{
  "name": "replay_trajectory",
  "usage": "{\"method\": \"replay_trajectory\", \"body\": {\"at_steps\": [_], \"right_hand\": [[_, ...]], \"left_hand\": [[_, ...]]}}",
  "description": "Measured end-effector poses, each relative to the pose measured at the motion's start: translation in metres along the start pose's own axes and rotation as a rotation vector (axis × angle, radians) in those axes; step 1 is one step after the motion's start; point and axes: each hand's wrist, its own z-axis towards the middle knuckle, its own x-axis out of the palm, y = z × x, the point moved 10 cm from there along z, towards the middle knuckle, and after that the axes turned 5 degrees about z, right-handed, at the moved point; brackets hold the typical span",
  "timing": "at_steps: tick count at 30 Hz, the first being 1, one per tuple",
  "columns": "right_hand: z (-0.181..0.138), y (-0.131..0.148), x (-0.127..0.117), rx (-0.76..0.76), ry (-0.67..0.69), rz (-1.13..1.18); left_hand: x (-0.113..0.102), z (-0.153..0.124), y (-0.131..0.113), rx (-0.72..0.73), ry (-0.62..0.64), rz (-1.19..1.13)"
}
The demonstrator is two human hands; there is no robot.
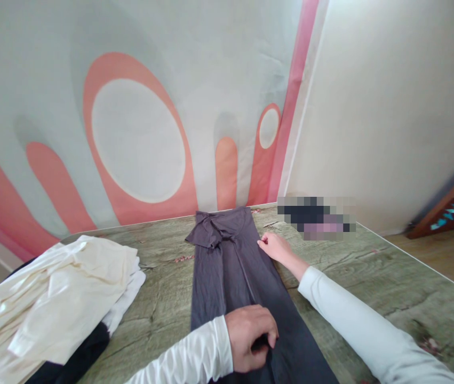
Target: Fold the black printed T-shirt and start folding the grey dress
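Note:
A long dark grey garment (pixel 230 277) lies stretched from the table's far edge toward me. Its upper end is bunched, with a folded flap on the left side; I cannot tell its exact kind. Over the near part is my left hand (pixel 251 338), its fingers curled in a pinch on the cloth. My right hand (pixel 277 248) is farther off, at the garment's right edge near the upper end. Its thumb and fingers are pressed together at that edge, and the cloth between them is barely visible.
To the left, a heap of cream and white clothes (pixel 70 293) rests over a black cloth (pixel 86 346). A pixelated dark and pink patch (pixel 315 218) appears at the back right. Behind the wood-patterned table (pixel 162 309) stands a wall with a printed hanging (pixel 206 80).

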Motion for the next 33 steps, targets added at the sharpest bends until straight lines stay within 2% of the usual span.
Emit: {"method": "replay_trajectory", "body": {"at_steps": [4, 8, 11, 14, 17, 19, 21, 25, 33], "right_hand": [[-0.007, -0.005, -0.008, -0.033, -0.079, 0.018], [-0.038, 0.013, -0.019, -0.244, -0.108, 0.090], [-0.075, 0.035, -0.020, -0.413, -0.043, 0.097], [-0.108, 0.044, -0.013, -0.472, 0.074, 0.040], [-0.125, 0.042, -0.005, -0.463, 0.165, -0.014], [-0.130, 0.040, -0.001, -0.449, 0.205, -0.044], [-0.130, 0.039, 0.001, -0.433, 0.231, -0.077], [-0.129, 0.036, 0.004, -0.409, 0.265, -0.130], [-0.131, 0.022, -0.004, -0.360, 0.241, -0.161]], "left_hand": [[0.014, -0.001, -0.006, 0.006, 0.048, 0.010], [0.025, -0.001, -0.022, 0.044, 0.076, -0.055], [0.019, -0.001, -0.026, 0.053, 0.079, -0.139], [-0.006, -0.004, -0.001, -0.088, -0.016, -0.062], [-0.031, -0.013, 0.039, -0.292, -0.120, 0.190], [-0.034, -0.020, 0.061, -0.378, -0.108, 0.341], [-0.027, -0.025, 0.076, -0.416, -0.062, 0.427], [-0.016, -0.029, 0.088, -0.435, -0.024, 0.495], [-0.013, -0.029, 0.090, -0.422, -0.040, 0.500]]}}
